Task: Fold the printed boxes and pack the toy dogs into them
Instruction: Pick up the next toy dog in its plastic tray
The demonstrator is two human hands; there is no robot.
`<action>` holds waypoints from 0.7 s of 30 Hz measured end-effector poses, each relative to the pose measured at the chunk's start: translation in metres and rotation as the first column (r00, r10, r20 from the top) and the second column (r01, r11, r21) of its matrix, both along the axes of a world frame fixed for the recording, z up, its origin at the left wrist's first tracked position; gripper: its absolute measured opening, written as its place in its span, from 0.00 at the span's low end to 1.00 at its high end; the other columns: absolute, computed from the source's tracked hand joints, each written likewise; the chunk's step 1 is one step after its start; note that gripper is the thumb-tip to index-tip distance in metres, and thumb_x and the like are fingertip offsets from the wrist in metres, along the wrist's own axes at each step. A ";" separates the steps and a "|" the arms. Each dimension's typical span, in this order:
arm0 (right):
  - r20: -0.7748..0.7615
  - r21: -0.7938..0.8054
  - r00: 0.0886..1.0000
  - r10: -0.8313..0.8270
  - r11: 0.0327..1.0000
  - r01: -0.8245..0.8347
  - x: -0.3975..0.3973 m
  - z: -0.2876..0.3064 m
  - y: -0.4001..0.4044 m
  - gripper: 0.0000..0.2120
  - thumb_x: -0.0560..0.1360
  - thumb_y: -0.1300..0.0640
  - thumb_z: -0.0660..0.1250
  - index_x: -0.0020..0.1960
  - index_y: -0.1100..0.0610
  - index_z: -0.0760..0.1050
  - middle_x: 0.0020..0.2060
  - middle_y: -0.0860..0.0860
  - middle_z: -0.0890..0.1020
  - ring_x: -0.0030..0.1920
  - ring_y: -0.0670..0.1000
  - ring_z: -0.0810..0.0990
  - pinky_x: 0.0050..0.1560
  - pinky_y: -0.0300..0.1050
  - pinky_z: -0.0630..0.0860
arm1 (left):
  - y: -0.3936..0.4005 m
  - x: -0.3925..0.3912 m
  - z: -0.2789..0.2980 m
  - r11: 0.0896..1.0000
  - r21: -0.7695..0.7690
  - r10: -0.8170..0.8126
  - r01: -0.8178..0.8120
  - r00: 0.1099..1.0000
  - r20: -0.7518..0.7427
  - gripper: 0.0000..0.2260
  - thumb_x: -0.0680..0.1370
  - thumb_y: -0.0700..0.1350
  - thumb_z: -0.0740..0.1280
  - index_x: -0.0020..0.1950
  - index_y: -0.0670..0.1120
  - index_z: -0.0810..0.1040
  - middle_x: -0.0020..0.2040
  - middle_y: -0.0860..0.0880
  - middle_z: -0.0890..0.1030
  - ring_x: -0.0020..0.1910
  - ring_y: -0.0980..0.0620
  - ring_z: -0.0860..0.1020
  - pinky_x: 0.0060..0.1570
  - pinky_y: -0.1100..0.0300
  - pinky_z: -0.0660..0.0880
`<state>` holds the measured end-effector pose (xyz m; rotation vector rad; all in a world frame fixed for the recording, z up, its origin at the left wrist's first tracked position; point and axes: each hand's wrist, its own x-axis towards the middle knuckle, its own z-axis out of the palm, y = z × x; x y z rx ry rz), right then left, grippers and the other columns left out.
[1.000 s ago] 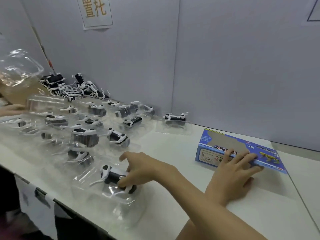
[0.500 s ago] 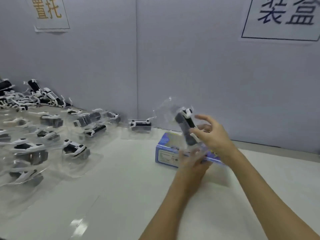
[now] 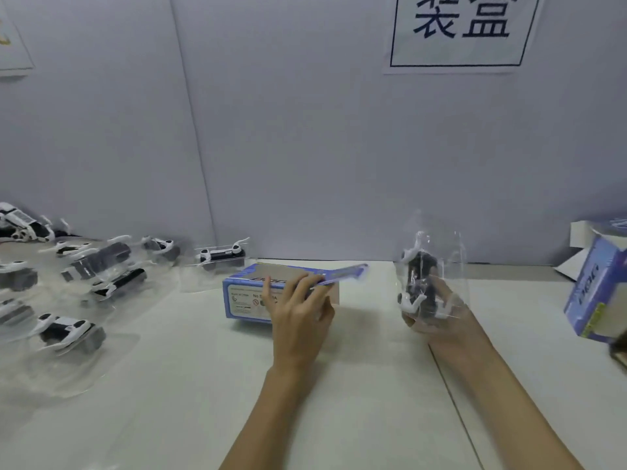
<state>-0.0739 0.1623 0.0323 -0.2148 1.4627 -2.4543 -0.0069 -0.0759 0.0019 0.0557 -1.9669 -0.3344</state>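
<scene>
Two hands: both over the white table (image 3: 169,401), forearms coming in from the near edge.
Left hand (image 3: 298,310): at the near right corner of the blue printed box (image 3: 251,296); fingers pinch the box's blue flap (image 3: 342,274), which sticks out to the right above the open end.
Blue printed box: lies flat on the table at centre, label side facing near, right end open.
Right hand (image 3: 437,317): raised to the right of the box, apart from it; fingers curled round the lower part of a clear plastic tray (image 3: 434,262).
Toy dog (image 3: 419,283): black and white, sits inside that clear tray, held upright, white legs showing at top and bottom.
Other toy dogs: many more in clear trays spread over the left side of the table; nearest one (image 3: 68,330) at left near, one (image 3: 222,256) just behind the box by the wall.
Loose pile: black-and-white toy parts (image 3: 23,227) at far left against the wall; detail too small to tell.
Second box (image 3: 597,293): blue, at the right edge, tilted, white flap open at its top; what holds it is cut off by the frame.
Wall (image 3: 305,147): grey panels behind the table; white sign (image 3: 458,28) with two large dark characters at upper right.
</scene>
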 end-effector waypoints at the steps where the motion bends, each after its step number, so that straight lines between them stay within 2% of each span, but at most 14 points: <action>1: -0.017 -0.027 0.995 0.094 0.995 -0.095 0.003 0.005 -0.002 0.13 0.87 0.63 0.54 0.66 0.59 0.74 0.55 0.57 0.78 0.52 0.56 0.80 0.42 0.43 0.84 | -0.001 0.001 0.002 0.998 0.058 -0.028 0.028 1.000 -0.004 0.20 0.68 0.36 0.79 0.58 0.50 0.86 0.59 0.54 0.84 0.59 0.50 0.82 0.73 0.29 0.59; 3: -0.027 -0.083 0.975 0.223 0.971 -0.224 0.009 0.009 -0.003 0.20 0.86 0.57 0.50 0.72 0.64 0.70 0.55 0.62 0.75 0.41 0.55 0.82 0.32 0.42 0.81 | 0.000 0.007 0.012 0.964 0.231 -0.139 0.128 0.990 0.031 0.28 0.71 0.40 0.73 0.71 0.49 0.79 0.61 0.57 0.79 0.62 0.58 0.77 0.78 0.36 0.51; 4: -0.038 -0.040 0.966 0.254 0.966 -0.256 0.010 0.010 -0.003 0.21 0.85 0.54 0.54 0.73 0.64 0.69 0.55 0.65 0.75 0.36 0.53 0.84 0.29 0.41 0.81 | 0.001 0.011 0.017 0.929 0.325 -0.204 0.180 0.978 0.043 0.30 0.72 0.41 0.69 0.75 0.50 0.75 0.61 0.59 0.77 0.62 0.64 0.74 0.80 0.40 0.49; 5: -0.062 0.068 0.964 0.258 0.965 -0.254 0.012 0.010 -0.004 0.23 0.82 0.49 0.63 0.72 0.62 0.71 0.57 0.66 0.77 0.35 0.51 0.86 0.30 0.42 0.82 | 0.002 0.014 0.021 0.887 0.404 -0.265 0.224 0.963 0.046 0.31 0.72 0.41 0.66 0.77 0.50 0.73 0.61 0.61 0.75 0.62 0.69 0.70 0.80 0.42 0.47; 7: -0.154 0.295 0.959 0.239 0.937 -0.186 0.013 0.005 -0.008 0.38 0.64 0.36 0.81 0.66 0.55 0.77 0.58 0.63 0.83 0.45 0.55 0.88 0.40 0.50 0.84 | 0.004 0.021 0.029 0.816 0.505 -0.341 0.283 0.940 0.024 0.32 0.71 0.39 0.61 0.77 0.51 0.72 0.61 0.62 0.73 0.62 0.73 0.67 0.80 0.41 0.47; 8: -0.184 0.335 0.943 0.278 0.919 -0.206 0.013 0.004 -0.010 0.43 0.58 0.32 0.83 0.65 0.53 0.77 0.57 0.62 0.84 0.50 0.60 0.87 0.44 0.53 0.84 | 0.005 0.024 0.032 0.788 0.539 -0.364 0.298 0.931 0.017 0.33 0.71 0.39 0.60 0.77 0.51 0.72 0.60 0.59 0.74 0.61 0.74 0.67 0.80 0.39 0.48; 9: -0.189 0.340 0.927 0.323 0.907 -0.246 0.016 0.004 -0.013 0.44 0.58 0.32 0.83 0.67 0.52 0.77 0.57 0.62 0.85 0.52 0.63 0.86 0.46 0.55 0.83 | 0.006 0.028 0.035 0.765 0.566 -0.384 0.306 0.923 0.021 0.33 0.71 0.39 0.59 0.77 0.51 0.72 0.61 0.56 0.75 0.61 0.75 0.66 0.79 0.38 0.49; 11: -0.196 0.340 0.904 0.380 0.891 -0.301 0.018 0.006 -0.018 0.40 0.65 0.33 0.80 0.70 0.51 0.76 0.57 0.61 0.84 0.54 0.64 0.85 0.47 0.55 0.82 | 0.009 0.033 0.040 0.737 0.595 -0.423 0.320 0.906 0.037 0.34 0.71 0.39 0.57 0.77 0.52 0.71 0.66 0.56 0.75 0.65 0.74 0.65 0.78 0.37 0.52; 14: -0.263 0.368 0.898 0.353 0.897 -0.244 0.020 0.005 -0.026 0.30 0.68 0.36 0.79 0.67 0.41 0.78 0.58 0.54 0.86 0.59 0.55 0.85 0.56 0.46 0.80 | 0.012 0.039 0.044 0.697 0.621 -0.480 0.359 0.877 0.031 0.33 0.71 0.39 0.56 0.77 0.52 0.71 0.69 0.60 0.74 0.67 0.70 0.67 0.78 0.39 0.54; 16: -0.326 0.420 0.897 0.298 0.896 -0.145 0.022 0.005 -0.030 0.27 0.68 0.37 0.79 0.66 0.36 0.78 0.54 0.54 0.87 0.58 0.50 0.86 0.60 0.45 0.76 | 0.014 0.041 0.046 0.680 0.634 -0.494 0.368 0.869 0.025 0.33 0.72 0.40 0.55 0.77 0.53 0.71 0.72 0.61 0.73 0.70 0.66 0.66 0.78 0.41 0.53; 19: -0.438 0.441 0.880 0.184 0.897 0.032 0.020 0.006 -0.031 0.26 0.69 0.37 0.79 0.66 0.32 0.78 0.46 0.49 0.88 0.52 0.47 0.86 0.52 0.36 0.77 | 0.015 0.043 0.047 0.672 0.638 -0.501 0.377 0.865 0.017 0.33 0.71 0.39 0.54 0.77 0.54 0.71 0.74 0.61 0.73 0.74 0.60 0.67 0.78 0.45 0.52; 21: -0.508 0.437 0.851 0.137 0.892 0.117 0.018 0.006 -0.027 0.27 0.70 0.41 0.77 0.67 0.31 0.76 0.45 0.46 0.87 0.49 0.45 0.86 0.46 0.32 0.77 | 0.015 0.042 0.048 0.667 0.638 -0.499 0.386 0.867 -0.004 0.34 0.71 0.39 0.54 0.78 0.54 0.70 0.72 0.62 0.73 0.73 0.59 0.68 0.78 0.47 0.52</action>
